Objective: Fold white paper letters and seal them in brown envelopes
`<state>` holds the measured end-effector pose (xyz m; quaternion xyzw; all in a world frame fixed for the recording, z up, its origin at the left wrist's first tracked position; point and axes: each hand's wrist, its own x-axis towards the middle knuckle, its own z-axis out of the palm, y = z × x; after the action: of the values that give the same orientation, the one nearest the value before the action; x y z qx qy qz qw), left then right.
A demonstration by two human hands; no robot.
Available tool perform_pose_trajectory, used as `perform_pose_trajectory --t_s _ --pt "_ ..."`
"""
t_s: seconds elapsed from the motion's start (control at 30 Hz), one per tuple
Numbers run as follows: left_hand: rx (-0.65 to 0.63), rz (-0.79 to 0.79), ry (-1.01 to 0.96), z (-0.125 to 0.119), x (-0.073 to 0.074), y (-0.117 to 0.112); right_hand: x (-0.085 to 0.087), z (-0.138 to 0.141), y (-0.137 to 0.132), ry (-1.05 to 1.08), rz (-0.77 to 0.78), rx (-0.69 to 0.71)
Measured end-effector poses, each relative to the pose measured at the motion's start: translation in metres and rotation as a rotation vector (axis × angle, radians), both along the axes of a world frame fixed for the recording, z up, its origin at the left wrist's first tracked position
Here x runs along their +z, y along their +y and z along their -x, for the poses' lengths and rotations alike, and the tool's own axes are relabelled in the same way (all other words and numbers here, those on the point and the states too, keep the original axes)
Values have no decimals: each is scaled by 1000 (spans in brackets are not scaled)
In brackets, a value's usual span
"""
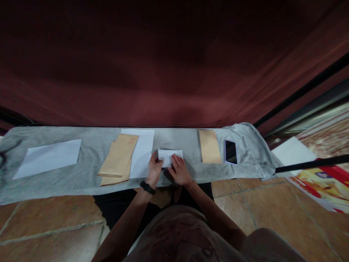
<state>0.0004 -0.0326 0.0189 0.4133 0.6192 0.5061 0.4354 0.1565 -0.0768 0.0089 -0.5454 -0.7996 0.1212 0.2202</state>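
A small folded sheet of white paper (166, 154) lies in front of me on the grey cloth. My left hand (155, 167), with a dark band at the wrist, pinches its left edge between thumb and fingers. Flat on the paper's right part rests my right hand (180, 170), fingers stretched out and a little apart. Left of the hands is a larger white sheet (143, 153) with a crease across it. Brown envelopes (118, 154) overlap that sheet's left side. Another brown envelope (210, 147) lies to the right of my hands.
A phone (231, 152) lies right of the single envelope. At the far left is a white sheet (50, 157). The grey cloth (92, 145) covers a narrow surface against a dark red curtain (152, 94). Beyond its right end are a colourful box (324, 185) and a black bar (311, 163).
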Motion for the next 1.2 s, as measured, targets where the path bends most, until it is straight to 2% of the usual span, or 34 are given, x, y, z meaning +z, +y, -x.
perform_pose_trajectory --t_s 0.07,0.1,0.2,0.27,0.33,0.4,0.47,0.57,0.67,0.77,0.9,1.03,1.2 --pt "13 32 -32 -3 13 -1 8 6 -1 48 15 51" --pt "5 36 -52 -5 21 -1 12 9 1 95 26 32" --pt "-63 20 -161 -10 41 -5 25 16 14 382 88 -157" --pt "-40 41 -245 -13 48 -8 31 17 25 545 124 -262" --pt "6 96 -275 -15 46 -12 33 17 35 684 149 -318" --pt "-22 162 -297 -18 38 -16 31 17 38 867 176 -354" --pt "-88 188 -352 -21 27 -19 24 16 37 1050 229 -386" --pt "-108 142 -374 -20 12 -17 7 12 32 1138 307 -436" --pt "-134 93 -210 -9 0 -7 -11 0 28 1132 317 -488" --pt "-200 70 83 8 -7 4 -21 -18 24 1053 304 -532" --pt "-234 -26 504 19 -11 5 -21 -37 15 686 143 -540" --pt "-234 -102 739 13 -11 -4 -13 -37 9 357 15 -383" --pt "-277 -176 925 6 -5 -10 -10 -21 11 137 -17 -129"
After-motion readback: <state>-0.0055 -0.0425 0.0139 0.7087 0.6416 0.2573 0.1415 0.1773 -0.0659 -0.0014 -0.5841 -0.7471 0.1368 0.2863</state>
